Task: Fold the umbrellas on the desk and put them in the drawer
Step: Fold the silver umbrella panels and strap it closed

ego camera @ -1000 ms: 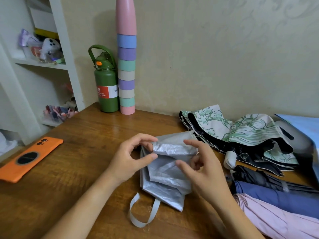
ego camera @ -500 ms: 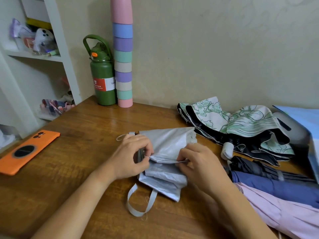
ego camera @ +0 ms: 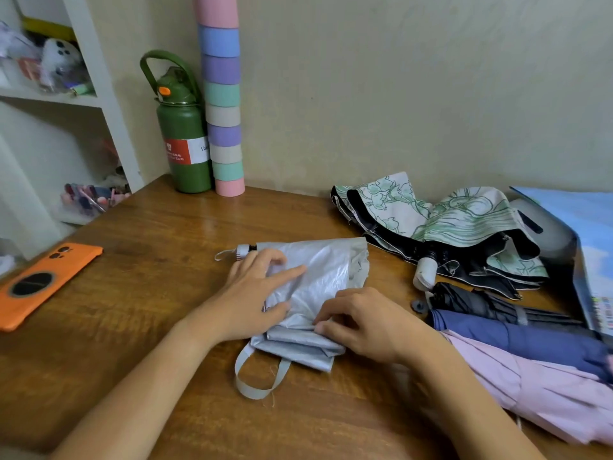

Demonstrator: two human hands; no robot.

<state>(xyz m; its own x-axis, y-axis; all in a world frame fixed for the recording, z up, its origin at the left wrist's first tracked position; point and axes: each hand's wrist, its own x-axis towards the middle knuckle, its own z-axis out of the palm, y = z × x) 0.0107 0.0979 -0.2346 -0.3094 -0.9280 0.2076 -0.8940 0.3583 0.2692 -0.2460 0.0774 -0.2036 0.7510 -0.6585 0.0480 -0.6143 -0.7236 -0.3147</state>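
The silver umbrella (ego camera: 318, 287) lies mid-desk (ego camera: 139, 287), half pleated; its slick cloth could likely spring loose if either hand lifts, and the near strap (ego camera: 258, 376) might snag; the left hand (ego camera: 255, 293) lies fairly flat on the cloth, fingers spread, thumb at a fold; the right hand (ego camera: 361, 323), fingers curled, pinches the near folds; four more umbrellas wait at the right; no drawer shows.

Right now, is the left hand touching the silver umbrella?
Touching. The head view shows the left hand lying on the silver umbrella, its straight fingers pressing the fabric flat.
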